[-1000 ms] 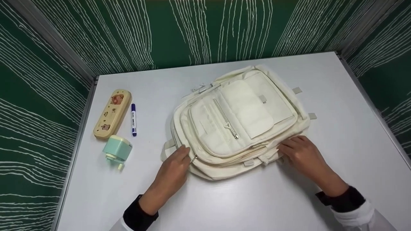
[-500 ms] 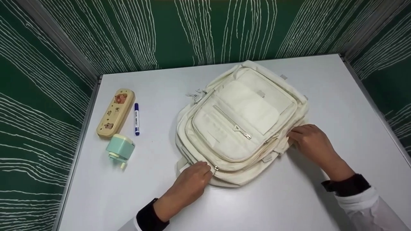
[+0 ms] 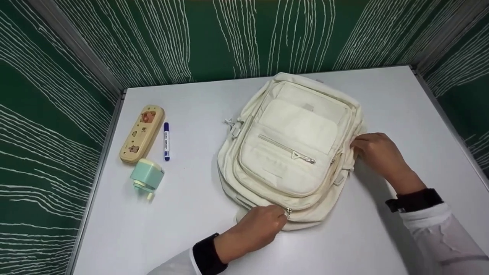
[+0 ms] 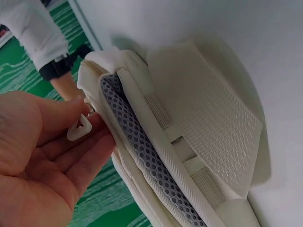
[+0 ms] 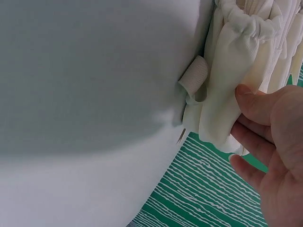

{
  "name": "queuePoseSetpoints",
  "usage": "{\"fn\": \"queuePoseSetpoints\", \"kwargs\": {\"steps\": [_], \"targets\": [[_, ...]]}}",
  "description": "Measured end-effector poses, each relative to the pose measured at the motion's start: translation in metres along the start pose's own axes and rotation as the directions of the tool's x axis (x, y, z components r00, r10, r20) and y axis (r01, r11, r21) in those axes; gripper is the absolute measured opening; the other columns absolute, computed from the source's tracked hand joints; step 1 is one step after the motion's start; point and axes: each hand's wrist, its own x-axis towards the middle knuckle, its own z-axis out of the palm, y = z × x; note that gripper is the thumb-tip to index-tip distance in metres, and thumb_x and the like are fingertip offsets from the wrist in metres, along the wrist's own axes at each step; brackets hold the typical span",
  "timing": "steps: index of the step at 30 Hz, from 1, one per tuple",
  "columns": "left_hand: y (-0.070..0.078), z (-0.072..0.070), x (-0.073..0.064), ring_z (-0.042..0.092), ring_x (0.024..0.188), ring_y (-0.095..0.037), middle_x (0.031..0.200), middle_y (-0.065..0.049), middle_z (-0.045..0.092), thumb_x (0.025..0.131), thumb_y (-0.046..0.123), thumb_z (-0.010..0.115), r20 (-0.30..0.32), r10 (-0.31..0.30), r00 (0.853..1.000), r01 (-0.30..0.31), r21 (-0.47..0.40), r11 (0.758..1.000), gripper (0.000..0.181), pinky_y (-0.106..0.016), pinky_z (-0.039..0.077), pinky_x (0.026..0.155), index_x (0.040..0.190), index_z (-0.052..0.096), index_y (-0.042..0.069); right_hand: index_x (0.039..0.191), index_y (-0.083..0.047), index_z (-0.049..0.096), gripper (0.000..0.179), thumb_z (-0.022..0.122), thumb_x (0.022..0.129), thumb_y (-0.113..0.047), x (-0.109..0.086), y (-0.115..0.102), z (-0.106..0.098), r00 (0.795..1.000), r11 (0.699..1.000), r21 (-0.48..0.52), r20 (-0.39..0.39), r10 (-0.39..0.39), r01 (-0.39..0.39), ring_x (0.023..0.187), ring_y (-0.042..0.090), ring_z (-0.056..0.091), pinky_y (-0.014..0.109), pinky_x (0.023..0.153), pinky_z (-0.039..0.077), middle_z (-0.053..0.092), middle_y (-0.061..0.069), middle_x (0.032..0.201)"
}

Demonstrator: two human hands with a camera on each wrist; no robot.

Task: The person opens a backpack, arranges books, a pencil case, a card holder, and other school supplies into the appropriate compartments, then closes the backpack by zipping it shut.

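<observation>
A cream backpack (image 3: 290, 133) lies front side up on the white table. At its near edge my left hand (image 3: 254, 228) pinches a metal zipper pull (image 4: 81, 127) between thumb and fingers, and its triangular tab shows below the thumb. My right hand (image 3: 378, 154) grips the gathered fabric of the side pocket (image 5: 232, 80) on the bag's right side, with the thumb on top and fingers beneath. A wide webbing strap (image 4: 208, 123) and grey mesh padding (image 4: 142, 142) show at the near end in the left wrist view. A second zipper pull (image 3: 303, 157) lies across the front pocket.
On the left of the table are a yellow pencil case (image 3: 142, 133) with printed animals, a blue-capped marker (image 3: 167, 141) and a mint-green crank pencil sharpener (image 3: 147, 175). Green panels with white lines (image 3: 214, 38) stand round the table's back and sides.
The backpack has turned counterclockwise, its near end swinging right and its far end left. My left hand has moved right and nearer with it, while my right hand has moved farther away.
</observation>
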Motion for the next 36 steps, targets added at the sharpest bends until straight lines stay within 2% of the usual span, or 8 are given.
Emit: {"fn": "queuePoseSetpoints", "kwargs": {"steps": [4, 11, 19, 22, 26, 31, 33, 36], "targets": [[0.009, 0.004, 0.013, 0.061, 0.075, -0.004, 0.084, 0.004, 0.063, 0.086, -0.001, 0.077, 0.010, 0.025, 1.000, -0.024, -0.016, 1.000, 0.011, -0.011, 0.047, 0.058, 0.085, 0.074, 0.009, 0.094, 0.003, 0.079, 0.032, 0.081, 0.069, 0.022, 0.007, 0.008, 0.001, 0.999, 1.000, 0.008, 0.023, 0.025, -0.025, 0.086, 0.039, 0.072, 0.058, 0.081, 0.053, 0.077, 0.018, 0.090], [0.021, 0.013, 0.031, 0.064, 0.079, -0.005, 0.088, 0.006, 0.065, 0.086, 0.006, 0.078, 0.013, 0.067, 0.998, -0.068, 0.091, 0.994, 0.009, -0.013, 0.050, 0.057, 0.088, 0.075, 0.014, 0.095, 0.006, 0.078, 0.029, 0.075, 0.074, 0.027, 0.019, 0.019, 0.006, 0.998, 0.998, 0.040, 0.035, 0.051, -0.052, 0.092, 0.042, 0.071, 0.058, 0.084, 0.054, 0.076, 0.022, 0.095], [0.025, 0.022, 0.052, 0.063, 0.076, -0.005, 0.087, 0.008, 0.069, 0.085, 0.004, 0.072, 0.054, 0.097, 0.994, -0.101, 0.072, 0.992, 0.013, -0.016, 0.052, 0.063, 0.084, 0.072, 0.017, 0.096, 0.013, 0.073, 0.025, 0.067, 0.079, 0.030, 0.025, 0.015, 0.012, 0.992, 0.990, 0.079, 0.033, 0.118, -0.120, 0.096, 0.046, 0.068, 0.055, 0.079, 0.057, 0.071, 0.027, 0.099], [0.026, 0.022, 0.053, 0.064, 0.076, -0.004, 0.085, 0.008, 0.068, 0.082, 0.004, 0.073, 0.058, 0.087, 0.994, -0.091, 0.070, 0.993, 0.015, -0.015, 0.052, 0.062, 0.081, 0.071, 0.018, 0.096, 0.015, 0.070, 0.027, 0.064, 0.076, 0.032, 0.020, -0.008, 0.005, 0.993, 0.991, 0.061, -0.013, 0.119, -0.118, 0.094, 0.049, 0.066, 0.058, 0.078, 0.056, 0.068, 0.031, 0.097], [0.025, 0.022, 0.052, 0.064, 0.076, -0.004, 0.083, 0.009, 0.066, 0.082, 0.004, 0.074, 0.038, 0.068, 0.997, -0.070, 0.059, 0.996, 0.016, -0.015, 0.051, 0.060, 0.079, 0.070, 0.019, 0.097, 0.011, 0.070, 0.024, 0.070, 0.076, 0.022, 0.002, -0.064, -0.004, 0.995, 0.995, 0.071, -0.063, 0.076, -0.072, 0.094, 0.047, 0.067, 0.059, 0.083, 0.053, 0.070, 0.028, 0.099], [0.024, 0.020, 0.049, 0.065, 0.077, -0.004, 0.086, 0.009, 0.067, 0.086, 0.007, 0.074, 0.011, 0.064, 0.998, -0.065, 0.057, 0.996, 0.013, -0.015, 0.051, 0.061, 0.083, 0.071, 0.019, 0.100, -0.005, 0.076, 0.021, 0.077, 0.080, 0.000, -0.033, -0.136, -0.003, 0.999, 0.984, 0.174, -0.001, -0.048, 0.047, 0.096, 0.028, 0.067, 0.047, 0.088, 0.051, 0.073, 0.007, 0.101], [0.023, 0.017, 0.048, 0.065, 0.077, -0.004, 0.087, 0.009, 0.068, 0.087, 0.008, 0.075, 0.008, 0.059, 0.998, -0.059, 0.044, 0.997, 0.012, -0.015, 0.051, 0.062, 0.085, 0.072, 0.019, 0.101, -0.008, 0.076, 0.026, 0.075, 0.077, -0.001, -0.044, -0.154, -0.001, 0.997, 0.984, 0.163, 0.030, -0.078, 0.072, 0.097, 0.025, 0.066, 0.045, 0.086, 0.051, 0.072, 0.003, 0.103], [0.021, 0.014, 0.047, 0.065, 0.077, -0.004, 0.089, 0.008, 0.068, 0.086, 0.008, 0.077, 0.000, 0.041, 0.999, -0.041, 0.029, 0.999, 0.010, -0.014, 0.050, 0.062, 0.089, 0.074, 0.017, 0.104, -0.007, 0.076, 0.034, 0.074, 0.072, 0.003, -0.052, -0.165, 0.002, 0.994, 0.990, 0.100, 0.032, -0.108, 0.104, 0.097, 0.025, 0.066, 0.046, 0.081, 0.053, 0.071, 0.004, 0.105]]}}
